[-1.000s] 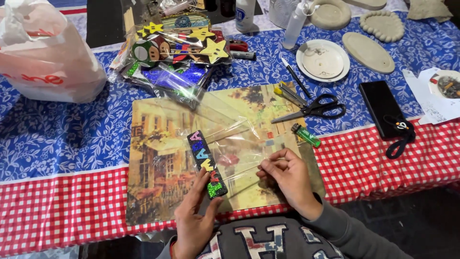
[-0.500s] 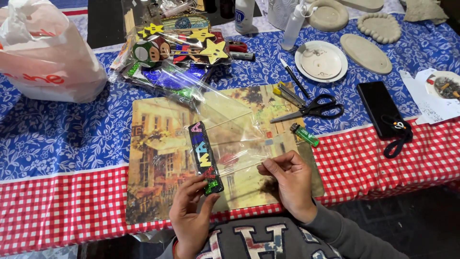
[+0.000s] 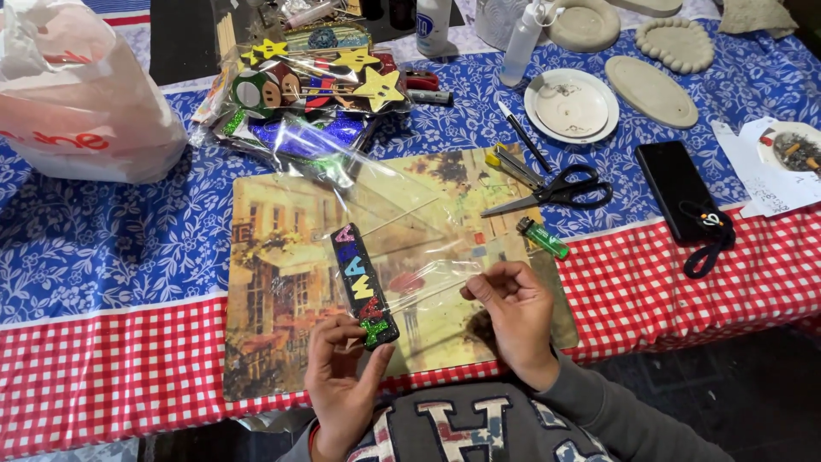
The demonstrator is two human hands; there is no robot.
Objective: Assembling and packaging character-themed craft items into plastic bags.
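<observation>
Your left hand (image 3: 338, 376) pinches the near end of a black glitter letter strip (image 3: 364, 285), thumb and fingers closed on it, while your right hand (image 3: 511, 312) is closed on the edge of a clear cellophane bag (image 3: 410, 235) that lies around the strip and trails away towards the far side. Both are held just above the picture placemat (image 3: 282, 282), near the table's near edge.

The film is slack and slippery, so in my judgement the strip could slide or skew inside it if your right pinch loosens. The bag's far end lies against the pile of foam star and mushroom decorations (image 3: 316, 85); a hard pull could drag them.

To the right, well apart from your hand, lie the black scissors (image 3: 556, 190) and a green lighter (image 3: 542, 238); a sweep that way could knock the lighter. The white plastic bag (image 3: 77, 94) sits far left. The blue floral cloth (image 3: 111, 248) to the left and the red checked cloth (image 3: 111, 376) along the near edge give you the most open room.
</observation>
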